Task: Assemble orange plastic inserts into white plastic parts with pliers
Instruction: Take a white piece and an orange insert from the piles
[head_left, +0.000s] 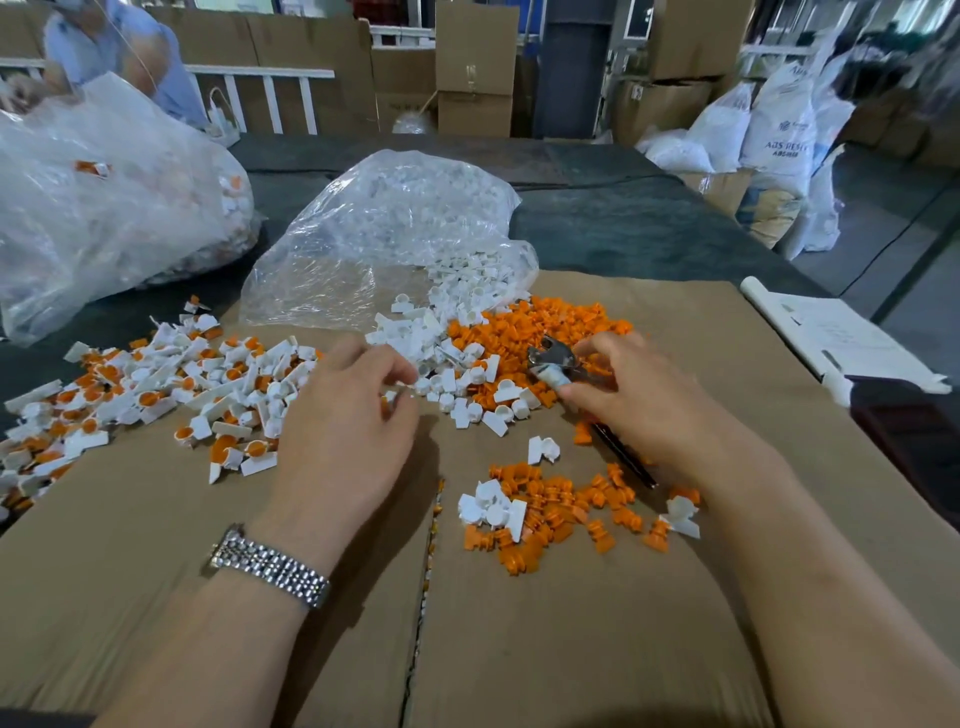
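While the right hand (628, 395) grips the pliers (558, 364), its fingers curled round the handles and the metal head pointing far and left over the parts, the left hand (353, 421) pinches a small white-and-orange piece (388, 401) between thumb and fingertips, a metal watch (270, 566) on its wrist. Loose orange inserts (540, 327) lie heaped just beyond the right hand, touching a heap of white parts (447, 358) that spills from a clear plastic bag (395, 234) at centre far. A smaller mixed cluster of inserts and white parts (545, 514) lies near, between the two forearms. Assembled pieces (156, 389), white with orange showing, spread across the left of the cardboard sheet (519, 649) covering the bench. A larger clear bag (104, 197) stands far left, and a second person (119, 52) is behind it.
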